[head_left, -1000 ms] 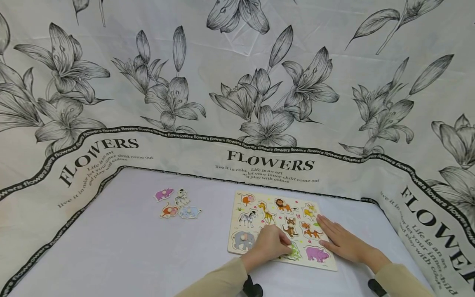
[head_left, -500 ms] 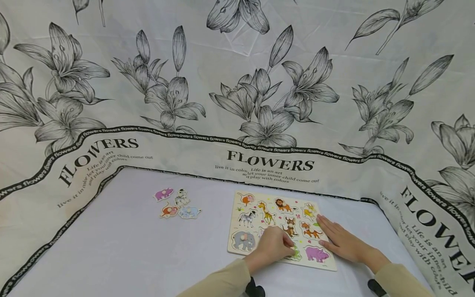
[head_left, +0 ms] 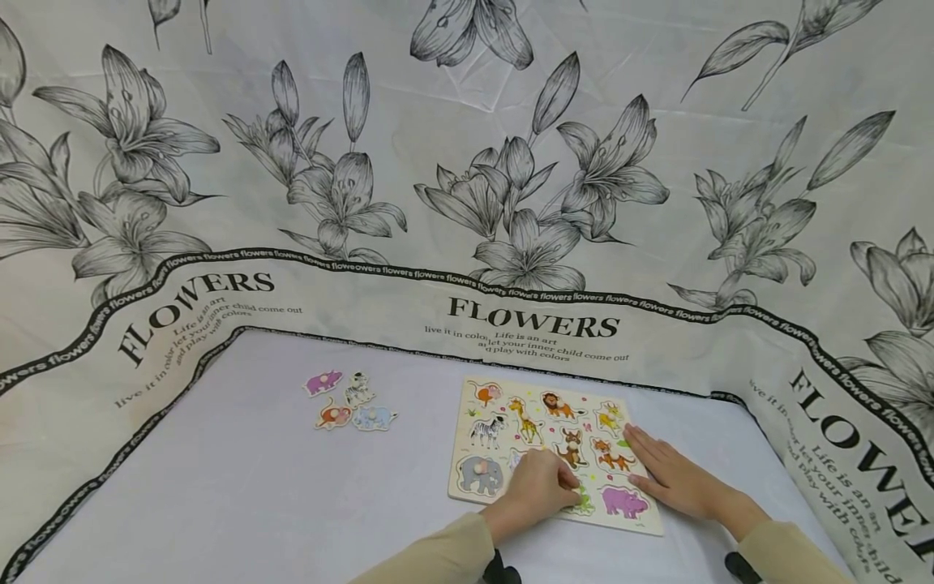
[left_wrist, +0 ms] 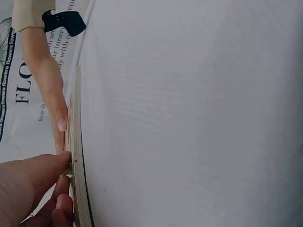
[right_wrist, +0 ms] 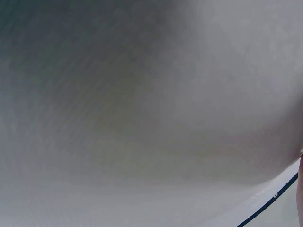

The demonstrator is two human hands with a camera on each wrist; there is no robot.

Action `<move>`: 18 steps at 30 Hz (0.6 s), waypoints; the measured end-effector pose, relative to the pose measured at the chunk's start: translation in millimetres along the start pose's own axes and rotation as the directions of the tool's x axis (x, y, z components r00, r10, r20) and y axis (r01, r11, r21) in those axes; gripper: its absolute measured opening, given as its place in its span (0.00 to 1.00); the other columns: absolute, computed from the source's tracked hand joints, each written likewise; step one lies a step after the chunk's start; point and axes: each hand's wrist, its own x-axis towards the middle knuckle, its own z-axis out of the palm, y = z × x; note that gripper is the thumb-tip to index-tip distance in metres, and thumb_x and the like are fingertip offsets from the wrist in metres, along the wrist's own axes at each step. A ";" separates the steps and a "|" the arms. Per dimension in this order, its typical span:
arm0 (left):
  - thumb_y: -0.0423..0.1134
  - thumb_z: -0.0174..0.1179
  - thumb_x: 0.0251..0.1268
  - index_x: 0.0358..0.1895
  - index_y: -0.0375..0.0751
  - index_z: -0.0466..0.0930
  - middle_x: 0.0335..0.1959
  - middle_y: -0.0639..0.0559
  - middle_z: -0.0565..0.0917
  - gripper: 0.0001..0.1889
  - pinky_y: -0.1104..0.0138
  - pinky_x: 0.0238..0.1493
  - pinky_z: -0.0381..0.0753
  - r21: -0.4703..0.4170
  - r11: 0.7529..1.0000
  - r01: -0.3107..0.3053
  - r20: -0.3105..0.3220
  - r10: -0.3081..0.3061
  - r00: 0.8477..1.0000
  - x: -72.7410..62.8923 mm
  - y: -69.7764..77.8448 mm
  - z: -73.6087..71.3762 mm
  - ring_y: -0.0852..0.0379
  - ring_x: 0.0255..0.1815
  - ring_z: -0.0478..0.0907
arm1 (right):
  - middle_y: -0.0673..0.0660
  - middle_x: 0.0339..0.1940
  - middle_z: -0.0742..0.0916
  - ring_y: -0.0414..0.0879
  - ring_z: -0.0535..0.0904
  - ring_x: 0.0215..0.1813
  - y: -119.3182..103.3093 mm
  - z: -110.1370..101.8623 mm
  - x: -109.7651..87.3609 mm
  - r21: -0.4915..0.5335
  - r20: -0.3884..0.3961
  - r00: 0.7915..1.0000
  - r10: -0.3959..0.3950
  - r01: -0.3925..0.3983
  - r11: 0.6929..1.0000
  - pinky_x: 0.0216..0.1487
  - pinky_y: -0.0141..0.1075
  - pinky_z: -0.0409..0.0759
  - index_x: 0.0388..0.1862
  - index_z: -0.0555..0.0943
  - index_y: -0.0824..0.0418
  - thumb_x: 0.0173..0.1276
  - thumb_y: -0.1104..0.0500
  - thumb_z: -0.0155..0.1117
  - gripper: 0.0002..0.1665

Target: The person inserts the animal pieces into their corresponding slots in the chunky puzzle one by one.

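A wooden animal puzzle board [head_left: 496, 505] lies on the white cloth in the head view. My left hand [head_left: 536, 491] is over its front edge, thumb and fingers pinching a green animal puzzle piece [head_left: 584, 501], partly hidden behind the fingertips. The left wrist view shows the board [left_wrist: 78, 142] edge-on, with the left thumb and fingers [left_wrist: 45, 172] close together right at its face. My right hand [head_left: 679, 474] lies with straight fingers along the board's right edge. Beside its thumb is a purple hippo [head_left: 623, 502]; a grey elephant [head_left: 480, 475] is left of the left hand.
Left of the board lie several loose pieces: a purple hippo [head_left: 322, 383], a zebra [head_left: 358, 389], an orange-red animal [head_left: 334, 416] and a blue animal [head_left: 374, 418]. A flower-printed curtain [head_left: 350, 292] stands behind and at the sides.
The left hand has shifted slightly to the right over the board, still at the green piece. The right hand has stayed in place on the edge.
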 end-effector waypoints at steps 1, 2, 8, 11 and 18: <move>0.36 0.75 0.44 0.25 0.48 0.89 0.19 0.61 0.86 0.05 0.84 0.26 0.68 -0.003 1.000 0.002 0.000 -0.002 1.000 -0.4 0.0 0.1 0.78 0.17 0.69 | 0.66 0.78 0.56 0.19 0.29 0.72 -0.6 -0.4 0.0 0.000 0.001 1.000 0.003 -0.003 1.000 0.60 0.10 0.22 0.77 0.51 0.62 0.73 0.39 0.47 0.44; 0.36 0.75 0.44 0.25 0.48 0.88 0.19 0.61 0.86 0.05 0.84 0.25 0.68 -0.008 1.000 0.004 0.001 -0.004 1.000 -0.8 0.1 0.1 0.78 0.17 0.69 | 0.66 0.78 0.56 0.20 0.29 0.72 -0.9 -0.7 0.2 0.000 0.003 1.000 0.005 -0.005 1.000 0.60 0.10 0.22 0.77 0.51 0.62 0.73 0.39 0.47 0.44; 0.36 0.75 0.44 0.26 0.47 0.88 0.20 0.61 0.86 0.05 0.85 0.25 0.68 -0.009 1.000 0.011 0.001 -0.011 1.000 -2.6 0.9 -0.1 0.78 0.17 0.69 | 0.66 0.78 0.56 0.19 0.29 0.72 -2.8 -1.0 0.0 -0.006 0.001 1.000 0.006 -0.006 1.000 0.60 0.10 0.22 0.77 0.52 0.63 0.73 0.40 0.47 0.43; 0.35 0.75 0.45 0.27 0.47 0.88 0.21 0.60 0.86 0.05 0.85 0.25 0.68 -0.005 1.000 0.003 0.001 -0.003 1.000 -2.9 0.9 -0.3 0.79 0.18 0.70 | 0.66 0.78 0.56 0.21 0.29 0.73 -2.5 -0.6 -0.1 -0.016 -0.002 1.000 0.008 -0.008 1.000 0.61 0.11 0.22 0.77 0.51 0.62 0.73 0.40 0.47 0.43; 0.30 0.72 0.46 0.30 0.45 0.89 0.24 0.58 0.88 0.07 0.85 0.26 0.70 -0.037 0.999 -0.017 0.049 0.019 0.999 -4.0 1.5 -6.8 0.78 0.20 0.73 | 0.65 0.78 0.57 0.28 0.33 0.77 -1.6 -0.1 -0.2 -0.014 -0.003 1.000 0.006 -0.006 1.000 0.61 0.10 0.22 0.77 0.51 0.62 0.73 0.39 0.48 0.44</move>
